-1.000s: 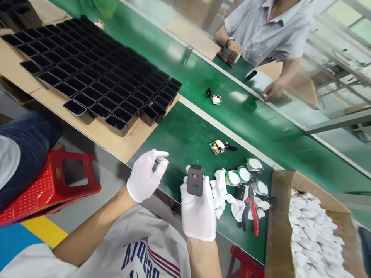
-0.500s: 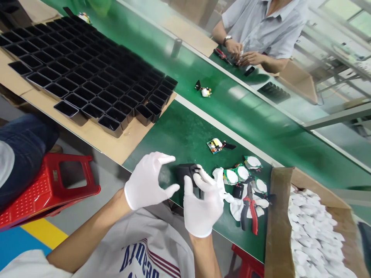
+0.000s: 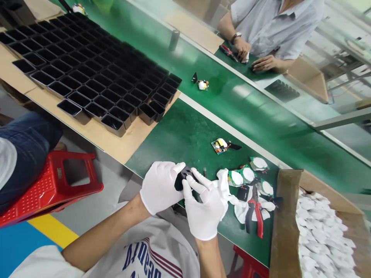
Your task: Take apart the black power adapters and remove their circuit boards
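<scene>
Both my hands wear white gloves and meet over the near edge of the green table (image 3: 185, 135). My left hand (image 3: 160, 187) and my right hand (image 3: 204, 204) together grip a small black charger housing (image 3: 182, 177), mostly hidden between the fingers. Just right of my hands lie a white cloth (image 3: 224, 185), several green boards with white round parts (image 3: 246, 175) and red-handled pliers (image 3: 256, 216). A small circuit board (image 3: 219, 145) lies farther out on the table.
A large block of empty black housings (image 3: 87, 73) stands on cardboard at the left. A cardboard box (image 3: 285, 231) of white parts sits at the right. A green conveyor belt (image 3: 232, 92) carries a small assembly (image 3: 201, 84). Another person's hands (image 3: 262, 63) work across it. A red stool (image 3: 52, 185) stands lower left.
My right hand held the housing upright alone; my left hand has closed in, and now both grip it. The person opposite has brought both hands together on the far table.
</scene>
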{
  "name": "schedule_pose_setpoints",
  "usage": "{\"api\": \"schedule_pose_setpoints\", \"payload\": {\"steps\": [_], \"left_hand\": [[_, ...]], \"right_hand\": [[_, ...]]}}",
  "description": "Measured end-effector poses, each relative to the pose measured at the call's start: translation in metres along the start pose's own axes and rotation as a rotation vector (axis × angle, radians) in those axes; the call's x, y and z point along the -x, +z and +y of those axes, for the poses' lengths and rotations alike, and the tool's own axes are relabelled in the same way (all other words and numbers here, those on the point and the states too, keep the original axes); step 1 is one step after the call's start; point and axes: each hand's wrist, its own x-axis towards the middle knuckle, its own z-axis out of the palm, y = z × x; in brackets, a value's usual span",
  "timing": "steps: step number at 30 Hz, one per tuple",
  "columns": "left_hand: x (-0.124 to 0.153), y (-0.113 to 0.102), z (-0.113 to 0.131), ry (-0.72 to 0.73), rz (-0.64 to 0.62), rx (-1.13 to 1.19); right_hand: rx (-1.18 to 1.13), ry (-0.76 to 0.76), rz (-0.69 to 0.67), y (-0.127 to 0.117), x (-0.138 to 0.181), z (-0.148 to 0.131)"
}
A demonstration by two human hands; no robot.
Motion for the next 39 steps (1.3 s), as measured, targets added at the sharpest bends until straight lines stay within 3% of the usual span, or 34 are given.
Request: {"api": "schedule_pose_setpoints", "payload": {"steps": [6, 16, 21, 27, 29, 32, 35, 39], "left_hand": [[0.006, 0.002, -0.001, 0.029, 0.108, -0.039], [0.006, -0.001, -0.002, 0.038, 0.063, -0.039], [0.005, 0.001, -0.003, 0.070, 0.086, -0.026], [0.003, -0.008, -0.009, 0.067, -0.003, 0.052], [-0.001, -0.018, -0.014, 0.004, -0.104, 0.200], [-0.010, -0.035, -0.025, -0.209, -0.267, 0.532], [-0.017, -0.044, -0.034, -0.417, -0.243, 0.714], [-0.020, -0.044, -0.039, -0.532, -0.124, 0.838]], "right_hand": [[0.191, -0.070, 0.021, 0.006, 0.010, -0.002], [0.176, -0.246, -0.095, -0.001, 0.002, 0.018], [0.175, -0.216, -0.094, -0.001, 0.006, 0.018], [0.164, -0.080, -0.211, 0.007, 0.012, 0.019], [0.152, -0.093, -0.194, 0.002, 0.006, 0.019], [0.152, -0.139, -0.076, -0.015, -0.013, 0.012], [0.179, -0.130, 0.118, -0.028, -0.026, 0.000], [0.170, -0.055, 0.072, -0.007, -0.016, -0.005]]}}
